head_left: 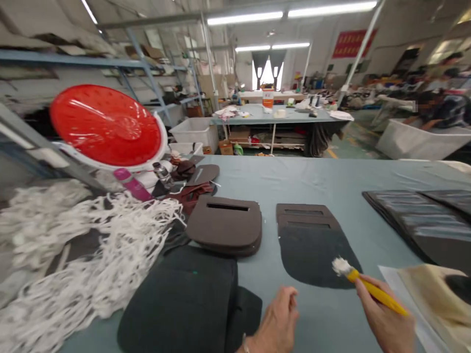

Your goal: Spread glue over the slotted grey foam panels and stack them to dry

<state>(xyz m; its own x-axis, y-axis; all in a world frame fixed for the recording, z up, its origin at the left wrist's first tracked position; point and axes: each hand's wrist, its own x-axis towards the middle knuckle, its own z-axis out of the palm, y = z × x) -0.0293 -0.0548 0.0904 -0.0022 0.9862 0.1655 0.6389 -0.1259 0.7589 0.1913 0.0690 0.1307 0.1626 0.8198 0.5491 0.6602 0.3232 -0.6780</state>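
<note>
My right hand (386, 314) grips a glue brush with a yellow handle (379, 296) and whitish, clotted bristles. The bristle end is above the lower right part of a dark flat piece (316, 255). That piece lies with brown slotted pieces (300, 210) overlapping at its far end. My left hand (277, 321) is loosely closed above the table, fingers curled together, with nothing visible in them. Left of it lies a pile of dark, rounded pieces (184, 299). Beyond them sits a stack of brown slotted pieces (224, 223).
Tangled white cord (121, 250) heaps on the left, near a pink bottle (132, 184) and a red round lid-like object (110, 125). Dark panels (423, 220) and stained cloth (437, 294) lie right. A person sits behind a white bin (415, 139) at far right.
</note>
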